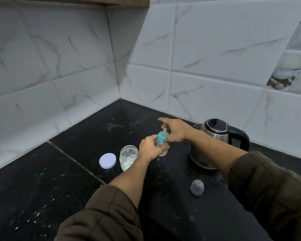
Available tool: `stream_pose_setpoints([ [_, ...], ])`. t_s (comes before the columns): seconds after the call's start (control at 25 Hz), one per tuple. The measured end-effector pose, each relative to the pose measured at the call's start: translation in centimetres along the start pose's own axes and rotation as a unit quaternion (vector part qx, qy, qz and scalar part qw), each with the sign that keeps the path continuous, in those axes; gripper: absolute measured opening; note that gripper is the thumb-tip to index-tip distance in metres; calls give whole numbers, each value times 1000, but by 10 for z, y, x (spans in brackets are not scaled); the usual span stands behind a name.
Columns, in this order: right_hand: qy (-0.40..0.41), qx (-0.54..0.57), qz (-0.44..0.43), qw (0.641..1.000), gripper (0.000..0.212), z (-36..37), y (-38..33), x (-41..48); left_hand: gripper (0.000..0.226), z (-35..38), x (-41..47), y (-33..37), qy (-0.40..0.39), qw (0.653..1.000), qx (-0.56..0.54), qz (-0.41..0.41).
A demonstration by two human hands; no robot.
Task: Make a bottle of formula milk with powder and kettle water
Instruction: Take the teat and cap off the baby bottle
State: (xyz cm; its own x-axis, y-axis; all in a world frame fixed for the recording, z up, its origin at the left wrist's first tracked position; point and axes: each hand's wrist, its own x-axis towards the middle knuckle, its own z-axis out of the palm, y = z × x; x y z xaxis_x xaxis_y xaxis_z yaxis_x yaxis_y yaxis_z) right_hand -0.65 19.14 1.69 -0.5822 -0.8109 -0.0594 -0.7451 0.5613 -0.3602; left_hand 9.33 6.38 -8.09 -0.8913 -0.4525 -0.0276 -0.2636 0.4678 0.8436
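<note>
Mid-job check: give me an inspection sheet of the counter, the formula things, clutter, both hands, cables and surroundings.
Surface: black speckled countertop, pale specks scattered on it, a seam running diagonally.
Job's things: baby bottle upright, blue collar and teat on, pale liquid at the bottom; open powder jar beside it; white jar lid off, lying left of the jar; steel kettle to the right, lid shut.
Clutter: clear bottle cap lying alone near the front.
Grippers: left hand grips the bottle body; right hand at the collar and teat.
Cables: nothing seen.
Surroundings: white marbled wall tiles in a corner; wooden cabinet edge above.
</note>
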Motion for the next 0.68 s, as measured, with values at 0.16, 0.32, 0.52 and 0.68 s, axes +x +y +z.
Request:
stream_pose_setpoints([
  [0.16,34,-6,38,999,88,3,-6,4,42,-2,-2,3,9,1000,12,2],
  [0.32,-39,-8,-44,998,91,3,-5,4,50,-3,-3,1,7,1000,20,-2],
  [0.52,29,-9,14,999,100,4,-5,6,42,-3,-3,2,12,1000,19,-5],
  [0.68,6,-46,32,998,70,-1,-3,5,55,-2,0,2,16,999,28,-7],
])
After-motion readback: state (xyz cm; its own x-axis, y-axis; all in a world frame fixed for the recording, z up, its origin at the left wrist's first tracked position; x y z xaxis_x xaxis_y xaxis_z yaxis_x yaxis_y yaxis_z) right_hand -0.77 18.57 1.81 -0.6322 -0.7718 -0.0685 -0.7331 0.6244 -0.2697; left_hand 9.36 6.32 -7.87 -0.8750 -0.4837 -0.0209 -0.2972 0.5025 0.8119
